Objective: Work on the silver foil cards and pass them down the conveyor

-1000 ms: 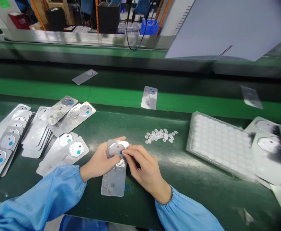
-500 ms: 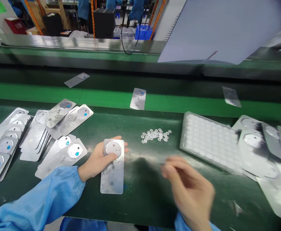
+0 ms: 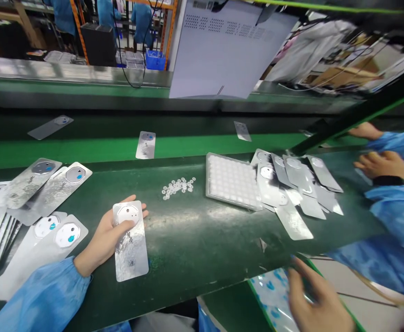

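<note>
Clasping a silver rectangular metal plate in the left hand, with thumb pressed on top just below the round raised window and fingers closed under the left edge. Lying flat on the dark green table, left of centre, close to the front edge.

Down at the lower right, past the table's front edge and badly blurred, the right hand, over a white sheet of blue drop-shaped stickers. Impossible to tell whether those fingers are open or closed, or touching the sheet at all.

Beyond the held plate, a small heap of clear round discs. Just beside that, to the right, a white moulded grid tray, with a loose fan of bare silver plates overlapping its right edge. On the far left, stacked silver plates with blue dots.

Behind the table, a bright green conveyor belt carrying single plates, well apart from each other. At the right edge, a co-worker's hands in blue sleeves.
</note>
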### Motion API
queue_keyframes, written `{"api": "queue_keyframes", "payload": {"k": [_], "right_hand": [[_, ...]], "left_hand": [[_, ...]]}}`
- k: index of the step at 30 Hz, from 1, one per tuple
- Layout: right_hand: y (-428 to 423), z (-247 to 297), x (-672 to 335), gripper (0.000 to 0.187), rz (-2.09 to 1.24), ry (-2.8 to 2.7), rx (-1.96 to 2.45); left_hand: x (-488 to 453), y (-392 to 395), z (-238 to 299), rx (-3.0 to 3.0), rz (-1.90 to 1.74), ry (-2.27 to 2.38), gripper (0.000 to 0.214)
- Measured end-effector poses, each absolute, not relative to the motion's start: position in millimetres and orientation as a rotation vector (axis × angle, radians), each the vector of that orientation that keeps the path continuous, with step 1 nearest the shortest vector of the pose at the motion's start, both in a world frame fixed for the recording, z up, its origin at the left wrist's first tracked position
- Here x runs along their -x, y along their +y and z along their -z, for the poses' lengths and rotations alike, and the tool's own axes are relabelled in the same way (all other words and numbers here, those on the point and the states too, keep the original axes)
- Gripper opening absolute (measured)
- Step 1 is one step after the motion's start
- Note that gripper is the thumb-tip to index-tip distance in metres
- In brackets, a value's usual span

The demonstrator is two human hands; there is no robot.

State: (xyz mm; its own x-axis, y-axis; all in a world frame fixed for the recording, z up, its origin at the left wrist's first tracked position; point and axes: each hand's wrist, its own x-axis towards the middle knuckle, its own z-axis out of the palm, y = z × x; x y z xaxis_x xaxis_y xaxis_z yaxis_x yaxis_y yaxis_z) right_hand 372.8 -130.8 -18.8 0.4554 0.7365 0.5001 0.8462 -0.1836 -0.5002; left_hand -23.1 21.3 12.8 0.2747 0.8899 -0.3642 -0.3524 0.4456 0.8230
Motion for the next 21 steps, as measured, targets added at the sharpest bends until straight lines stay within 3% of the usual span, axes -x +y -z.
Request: {"api": "queue_keyframes", "payload": {"k": [3,6,13,21], "right_hand": [[-65.9,22.2,-302.2,0.022,-0.046,-1.683,1.604],[3.3,20.5,-246.2,0.024,-0.248,-1.898,1.409],[72.3,15.9,-219.7,0.013,-0.258,-2.052,1.489],[78.5,1.1,-210.5,0.02,-0.218,-2.144,1.702]], "left_hand": [[24.0,19.8,-12.9,-0.698,-0.944,0.943,0.082],[26.0,18.6,-12.0,-0.72,-0.962,0.952,0.082],[24.9,16.6,-11.0,-0.758,-0.96,0.978,0.082],[22.3,17.5,-22.3,-0.821,-0.92,1.139,0.094]]}}
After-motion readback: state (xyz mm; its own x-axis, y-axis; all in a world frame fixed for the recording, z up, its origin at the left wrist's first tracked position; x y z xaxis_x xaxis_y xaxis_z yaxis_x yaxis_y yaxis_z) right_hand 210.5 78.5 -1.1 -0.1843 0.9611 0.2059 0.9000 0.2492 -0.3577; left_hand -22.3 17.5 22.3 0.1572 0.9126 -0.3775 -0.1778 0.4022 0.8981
